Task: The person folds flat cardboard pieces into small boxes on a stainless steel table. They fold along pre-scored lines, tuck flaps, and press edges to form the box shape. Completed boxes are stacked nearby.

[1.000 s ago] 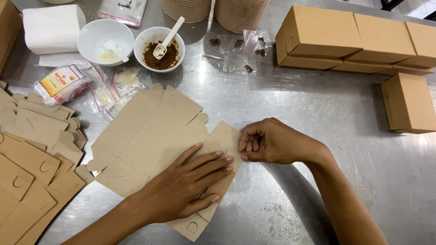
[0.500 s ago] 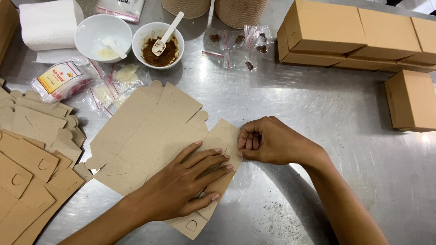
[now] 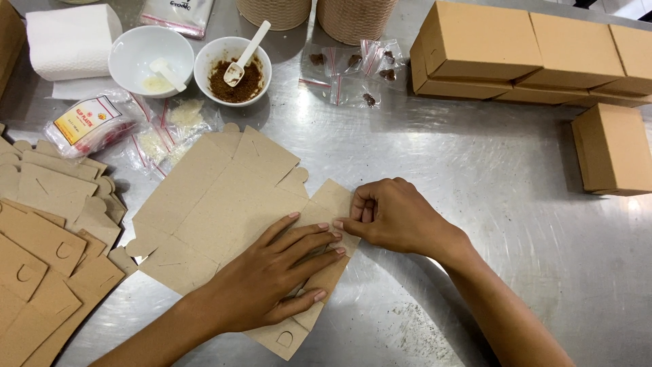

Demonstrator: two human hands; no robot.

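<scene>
A flat brown cardboard box blank (image 3: 224, 204) lies unfolded on the steel table (image 3: 475, 177). My left hand (image 3: 272, 275) presses flat on its lower right part, fingers spread. My right hand (image 3: 394, 216) is curled at the blank's right edge, fingertips pinching a side flap next to my left fingertips.
A stack of more flat blanks (image 3: 41, 258) lies at the left. Folded brown boxes (image 3: 530, 51) stand at the back right, one more (image 3: 614, 149) at the right edge. Behind are a bowl of brown powder (image 3: 233, 68), a white bowl (image 3: 151, 58), small plastic bags (image 3: 353, 75) and tissue paper (image 3: 71, 41).
Both hands stay on the blank; my right hand has shifted slightly along the right flap. The view has drifted a little.
</scene>
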